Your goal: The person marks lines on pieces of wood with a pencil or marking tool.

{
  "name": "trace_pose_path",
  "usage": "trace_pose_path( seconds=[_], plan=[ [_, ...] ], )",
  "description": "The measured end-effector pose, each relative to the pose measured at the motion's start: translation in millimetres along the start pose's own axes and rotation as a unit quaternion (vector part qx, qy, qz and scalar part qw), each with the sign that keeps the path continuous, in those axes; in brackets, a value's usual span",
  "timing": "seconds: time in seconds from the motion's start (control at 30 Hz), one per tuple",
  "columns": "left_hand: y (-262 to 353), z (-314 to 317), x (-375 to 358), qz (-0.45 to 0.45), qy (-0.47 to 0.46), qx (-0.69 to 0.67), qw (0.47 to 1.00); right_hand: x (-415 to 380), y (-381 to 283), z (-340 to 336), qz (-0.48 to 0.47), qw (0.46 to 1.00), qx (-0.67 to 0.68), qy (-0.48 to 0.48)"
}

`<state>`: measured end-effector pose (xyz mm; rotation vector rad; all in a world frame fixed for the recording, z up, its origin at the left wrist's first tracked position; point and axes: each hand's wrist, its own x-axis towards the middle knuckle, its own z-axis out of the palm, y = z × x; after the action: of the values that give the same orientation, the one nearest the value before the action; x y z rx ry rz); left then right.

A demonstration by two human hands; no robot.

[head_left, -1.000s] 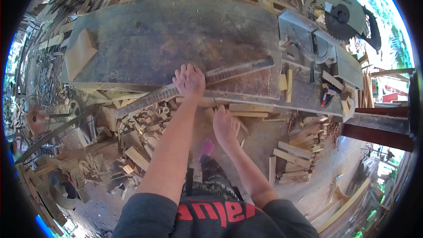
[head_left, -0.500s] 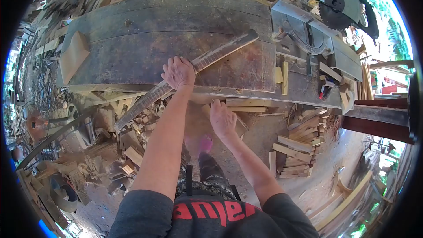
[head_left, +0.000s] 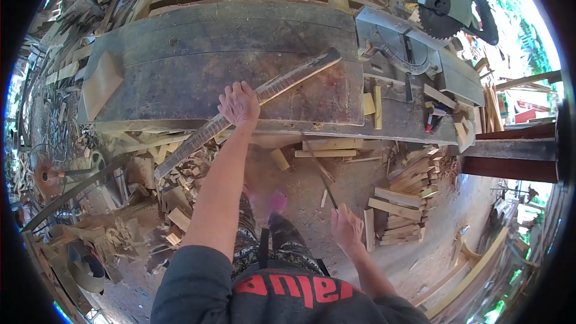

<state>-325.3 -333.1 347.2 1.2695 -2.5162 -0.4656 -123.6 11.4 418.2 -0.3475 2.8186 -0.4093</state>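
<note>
While the long strip, marked with crosswise lines, lay slantwise across the workbench, its lower-left end jutting past the near edge, my left hand held it about midway, fingers curled over it. My right hand was nearer my body, clear of the strip, its fingers closed on one end of a thin dark rod; the rod's far end pointed up and leftward toward the workbench's near edge, and I could not tell whether it touched there. A pale block of wood sat at the workbench's left end. Past the right end stood a mitre saw, and on the floor to my right lay a stack of offcuts.
</note>
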Motion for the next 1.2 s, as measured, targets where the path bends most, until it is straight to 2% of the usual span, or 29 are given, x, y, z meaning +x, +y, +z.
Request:
trace_pose_path(
  seconds=[0.03,0.1,0.13,0.2,0.33,0.4,0.43,0.5,0.6,0.67,0.83,0.9,0.93,1.0,1.03,1.1,1.2],
  plan=[
    [-2.3,-5.7,-1.3,0.002,0.003,-0.005,1.000,-6.2,6.6,-0.4,0.015,1.000,0.021,0.007],
    [-13.3,-20.5,-11.4,0.135,-0.061,-0.038,0.988,-12.4,11.9,-3.9,0.031,0.998,0.041,0.026],
    [-20.0,-23.4,-15.7,0.138,-0.059,-0.040,0.988,-14.4,13.0,-4.9,0.047,0.996,0.064,0.040],
    [-35.0,-21.8,-21.5,0.298,0.003,-0.047,0.953,-8.9,9.9,-4.4,0.035,0.993,0.093,0.065],
    [-40.4,-30.0,-13.6,0.334,-0.035,-0.074,0.939,20.2,-21.0,-9.0,-0.002,0.980,0.172,0.103],
    [-37.7,-38.5,-4.6,0.318,-0.120,-0.082,0.937,39.8,-41.5,-7.0,-0.023,0.975,0.190,0.116],
    [-40.5,-38.5,3.1,0.321,-0.119,-0.081,0.936,49.5,-51.9,-5.6,-0.043,0.970,0.205,0.126],
    [-47.5,-35.8,24.2,0.336,-0.194,-0.127,0.913,71.1,-70.2,0.2,-0.051,0.970,0.203,0.119],
    [-41.7,-49.0,36.5,0.325,-0.202,-0.061,0.922,103.8,-96.3,5.8,-0.052,0.976,0.191,0.095],
    [-40.7,-49.7,41.4,0.307,-0.200,-0.063,0.928,124.3,-112.6,12.3,-0.045,0.979,0.184,0.077],
    [-35.2,-44.5,43.2,0.272,-0.199,-0.070,0.939,170.2,-139.4,35.2,-0.095,0.979,0.142,0.111],
    [-30.4,-47.3,44.2,0.214,-0.206,-0.074,0.952,185.3,-149.1,38.2,-0.097,0.978,0.142,0.116],
    [-28.5,-46.6,45.7,0.214,-0.206,-0.073,0.952,192.8,-153.0,38.4,-0.099,0.977,0.141,0.124],
    [-22.1,-43.9,48.4,0.139,-0.225,-0.041,0.964,206.2,-157.1,36.9,-0.103,0.980,0.125,0.112],
    [-18.7,-39.2,49.1,0.139,-0.226,-0.042,0.963,211.3,-158.7,34.8,-0.106,0.984,0.108,0.098],
    [-12.3,-29.1,48.5,0.079,-0.195,0.005,0.978,218.0,-159.7,30.8,-0.108,0.986,0.097,0.086],
    [-2.8,-34.3,46.9,0.024,-0.183,0.001,0.983,216.4,-156.4,26.5,-0.114,0.986,0.077,0.089]
  ],
)
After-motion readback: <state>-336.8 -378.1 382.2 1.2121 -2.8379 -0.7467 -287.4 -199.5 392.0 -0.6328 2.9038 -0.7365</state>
